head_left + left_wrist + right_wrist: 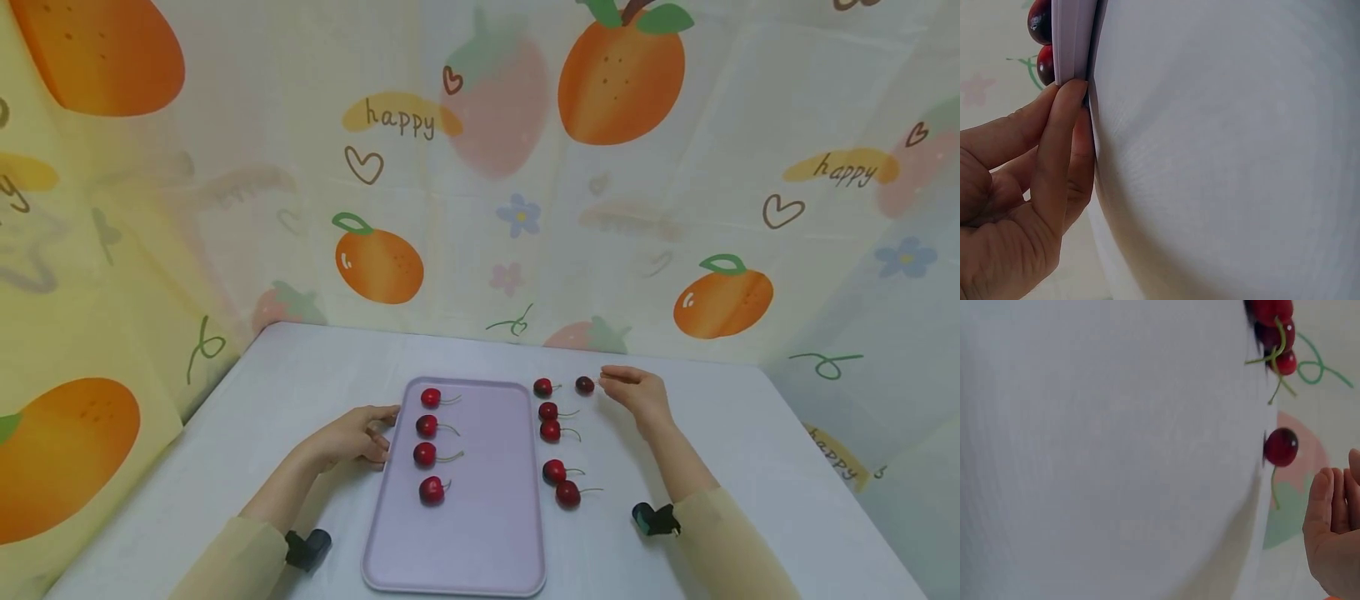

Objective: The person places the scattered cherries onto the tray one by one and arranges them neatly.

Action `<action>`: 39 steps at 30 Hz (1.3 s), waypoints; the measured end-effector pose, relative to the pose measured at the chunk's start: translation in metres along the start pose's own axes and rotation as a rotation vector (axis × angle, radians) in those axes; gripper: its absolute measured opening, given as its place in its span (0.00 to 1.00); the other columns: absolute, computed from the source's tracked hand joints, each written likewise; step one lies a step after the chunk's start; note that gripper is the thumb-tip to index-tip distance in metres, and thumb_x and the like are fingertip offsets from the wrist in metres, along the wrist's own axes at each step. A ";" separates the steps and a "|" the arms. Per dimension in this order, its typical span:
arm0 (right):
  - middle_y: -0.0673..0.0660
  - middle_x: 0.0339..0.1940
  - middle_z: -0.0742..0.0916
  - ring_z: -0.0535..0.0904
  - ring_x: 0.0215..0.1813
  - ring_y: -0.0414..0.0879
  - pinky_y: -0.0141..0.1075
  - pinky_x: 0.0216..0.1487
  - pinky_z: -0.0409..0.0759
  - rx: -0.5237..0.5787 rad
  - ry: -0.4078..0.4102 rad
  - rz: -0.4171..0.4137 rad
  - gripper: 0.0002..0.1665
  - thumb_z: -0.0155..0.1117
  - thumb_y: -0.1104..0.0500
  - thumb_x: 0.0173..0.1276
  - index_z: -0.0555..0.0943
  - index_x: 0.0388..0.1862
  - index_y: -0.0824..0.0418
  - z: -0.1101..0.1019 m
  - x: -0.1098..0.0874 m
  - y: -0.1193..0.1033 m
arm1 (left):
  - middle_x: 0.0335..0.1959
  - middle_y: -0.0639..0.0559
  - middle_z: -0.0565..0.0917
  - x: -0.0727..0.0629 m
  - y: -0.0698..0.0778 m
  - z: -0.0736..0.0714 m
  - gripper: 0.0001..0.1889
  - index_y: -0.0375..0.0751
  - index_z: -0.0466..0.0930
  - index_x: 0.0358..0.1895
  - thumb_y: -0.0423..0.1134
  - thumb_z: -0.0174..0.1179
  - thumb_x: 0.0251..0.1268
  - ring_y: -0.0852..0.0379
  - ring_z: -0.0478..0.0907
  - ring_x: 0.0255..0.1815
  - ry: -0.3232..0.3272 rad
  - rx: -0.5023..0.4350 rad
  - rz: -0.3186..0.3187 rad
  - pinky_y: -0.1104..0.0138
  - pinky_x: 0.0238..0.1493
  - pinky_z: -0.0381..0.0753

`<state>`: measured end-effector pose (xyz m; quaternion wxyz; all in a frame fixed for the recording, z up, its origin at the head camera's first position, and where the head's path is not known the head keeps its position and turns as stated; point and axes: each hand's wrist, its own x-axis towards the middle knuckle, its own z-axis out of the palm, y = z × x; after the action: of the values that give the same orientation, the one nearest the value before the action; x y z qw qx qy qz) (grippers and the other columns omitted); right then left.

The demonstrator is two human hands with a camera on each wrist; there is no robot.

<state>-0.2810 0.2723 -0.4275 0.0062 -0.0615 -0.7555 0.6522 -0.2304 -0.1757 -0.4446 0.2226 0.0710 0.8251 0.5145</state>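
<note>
A lilac tray [495,500] lies on the white table with a column of several red cherries [425,454] down its left half, stems pointing right. My left hand [352,436] is at the tray's left rim; in the left wrist view its thumb and fingers [1066,106] pinch that rim. To the right of the tray, several more stemmed cherries [555,472] lie on the table. A dark red cherry [585,385] is set apart at the far right of these. My right hand [637,398] hovers beside its stem, fingers extended; the right wrist view shows the fingertips apart from this cherry [1282,447].
The white table [720,433] reaches back to a fruit-printed cloth [517,275] that hangs behind it and at both sides. Dark wrist cameras [307,550] are strapped at both sleeves.
</note>
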 end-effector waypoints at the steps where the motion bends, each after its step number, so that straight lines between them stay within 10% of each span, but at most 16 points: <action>1: 0.36 0.32 0.87 0.82 0.36 0.25 0.20 0.43 0.83 -0.014 0.012 0.001 0.30 0.65 0.65 0.66 0.72 0.64 0.77 -0.001 0.001 0.001 | 0.67 0.30 0.68 0.000 0.000 0.000 0.41 0.29 0.58 0.74 0.21 0.61 0.53 0.54 0.76 0.36 0.000 0.000 0.000 0.65 0.37 0.87; 11: 0.33 0.28 0.85 0.79 0.33 0.22 0.16 0.40 0.80 -0.095 0.108 0.008 0.28 0.65 0.64 0.67 0.73 0.64 0.75 -0.012 0.014 0.009 | 0.67 0.31 0.68 -0.001 0.001 0.000 0.41 0.30 0.58 0.74 0.21 0.61 0.53 0.54 0.76 0.37 -0.001 0.001 -0.007 0.65 0.37 0.87; 20: 0.71 0.65 0.78 0.76 0.34 0.20 0.13 0.39 0.76 -0.195 0.145 0.016 0.28 0.62 0.64 0.69 0.73 0.65 0.74 -0.013 0.026 0.012 | 0.67 0.31 0.68 -0.001 0.003 0.001 0.41 0.30 0.58 0.74 0.21 0.62 0.53 0.54 0.76 0.37 0.003 0.009 -0.008 0.65 0.37 0.87; 39: 0.72 0.70 0.73 0.75 0.44 0.25 0.13 0.44 0.73 -0.266 -0.016 0.028 0.29 0.55 0.63 0.74 0.67 0.71 0.72 -0.016 0.040 0.025 | 0.66 0.31 0.69 -0.001 0.000 0.000 0.41 0.28 0.59 0.74 0.21 0.61 0.52 0.56 0.76 0.36 0.009 0.008 -0.001 0.66 0.36 0.87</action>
<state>-0.3168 0.2956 -0.4527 -0.0170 -0.0672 -0.8343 0.5469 -0.2296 -0.1756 -0.4440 0.2189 0.0692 0.8282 0.5113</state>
